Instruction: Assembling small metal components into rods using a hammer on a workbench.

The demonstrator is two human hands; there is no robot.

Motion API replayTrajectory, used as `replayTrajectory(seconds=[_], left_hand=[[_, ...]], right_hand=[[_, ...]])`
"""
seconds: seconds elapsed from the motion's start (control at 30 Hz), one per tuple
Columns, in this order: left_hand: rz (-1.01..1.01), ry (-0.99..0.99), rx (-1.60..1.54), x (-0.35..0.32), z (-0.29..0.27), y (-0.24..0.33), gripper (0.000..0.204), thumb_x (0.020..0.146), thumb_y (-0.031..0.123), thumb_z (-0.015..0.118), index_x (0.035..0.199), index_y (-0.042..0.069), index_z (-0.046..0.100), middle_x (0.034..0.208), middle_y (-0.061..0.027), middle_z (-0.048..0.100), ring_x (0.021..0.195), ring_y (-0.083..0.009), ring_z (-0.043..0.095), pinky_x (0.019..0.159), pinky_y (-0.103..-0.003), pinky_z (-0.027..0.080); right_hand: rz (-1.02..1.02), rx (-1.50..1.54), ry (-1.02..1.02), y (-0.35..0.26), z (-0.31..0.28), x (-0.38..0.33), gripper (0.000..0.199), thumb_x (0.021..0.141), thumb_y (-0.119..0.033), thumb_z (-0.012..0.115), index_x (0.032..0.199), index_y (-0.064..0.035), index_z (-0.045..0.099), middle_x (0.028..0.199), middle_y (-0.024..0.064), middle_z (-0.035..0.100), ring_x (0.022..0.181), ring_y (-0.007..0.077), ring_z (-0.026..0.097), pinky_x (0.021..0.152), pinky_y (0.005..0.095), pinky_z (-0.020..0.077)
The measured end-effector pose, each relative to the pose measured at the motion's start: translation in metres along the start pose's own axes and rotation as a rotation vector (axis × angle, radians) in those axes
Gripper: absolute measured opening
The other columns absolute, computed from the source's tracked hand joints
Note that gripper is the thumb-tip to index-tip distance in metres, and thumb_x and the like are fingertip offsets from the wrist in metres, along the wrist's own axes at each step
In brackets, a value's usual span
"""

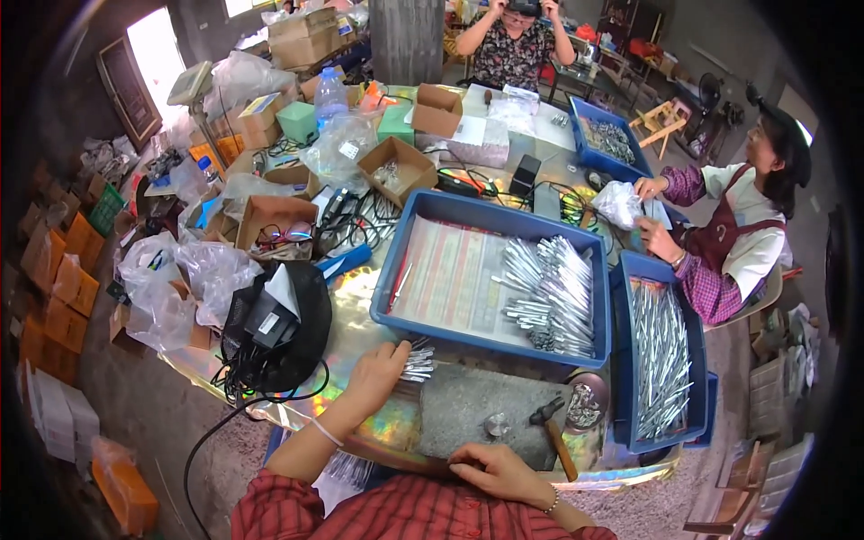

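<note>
My left hand [373, 376] is closed around one end of a small bunch of slim silvery metal rods [419, 360], just below the big blue tray. Its fingertips are partly out of sight. At the table's near edge lies my right hand [493, 472], fingers loosely extended to the left, with nothing visible in them. Between the hands is a grey stone slab [463, 409]. On it sit a small round clear-and-silver piece [496, 425] and a hammer [551, 427] with a wooden handle. A round dish [589, 387] of small metal parts stands beside the hammer.
A blue tray [389, 301] holds a heap of silvery rods; another blue bin [623, 360] is full of them. A black mesh bag [310, 315] with a cable stands left. Cartons [396, 171] and plastic bags crowd behind. A co-worker [729, 216] handles a white bag; another person [513, 54] sits opposite.
</note>
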State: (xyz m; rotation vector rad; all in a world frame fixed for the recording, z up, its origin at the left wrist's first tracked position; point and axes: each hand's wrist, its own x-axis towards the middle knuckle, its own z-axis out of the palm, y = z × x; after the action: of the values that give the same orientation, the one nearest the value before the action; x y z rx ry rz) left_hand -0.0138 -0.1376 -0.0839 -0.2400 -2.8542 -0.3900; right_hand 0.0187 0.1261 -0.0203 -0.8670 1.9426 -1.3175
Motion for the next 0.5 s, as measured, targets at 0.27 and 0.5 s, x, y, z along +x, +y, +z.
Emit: replayTrajectory(seconds=[0.27,0.5], left_hand=[[-0.053,-0.08,-0.04,-0.004,-0.004,0.002,0.034,0.075,0.0,0.049,0.109,0.004,0.047,0.087,-0.0176,0.053,0.079,-0.0355,0.058,0.067,-0.042,0.047],[-0.172,0.127,-0.41,-0.019,0.006,-0.021,0.048,0.066,-0.004,0.058,0.111,0.005,0.044,0.097,-0.019,0.052,0.09,-0.0403,0.052,0.075,-0.043,0.043]], right_hand=[[-0.031,-0.007,-0.003,0.003,0.004,-0.006,0.018,0.086,-0.017,0.057,0.094,-0.0011,0.057,0.082,0.0149,0.063,0.074,0.0274,0.063,0.066,0.0325,0.0486],[-0.009,-0.076,0.025,0.005,0.004,-0.004,0.015,0.083,-0.015,0.06,0.092,-0.0023,0.06,0.081,0.0118,0.062,0.074,0.0222,0.063,0.066,0.03,0.0478]])
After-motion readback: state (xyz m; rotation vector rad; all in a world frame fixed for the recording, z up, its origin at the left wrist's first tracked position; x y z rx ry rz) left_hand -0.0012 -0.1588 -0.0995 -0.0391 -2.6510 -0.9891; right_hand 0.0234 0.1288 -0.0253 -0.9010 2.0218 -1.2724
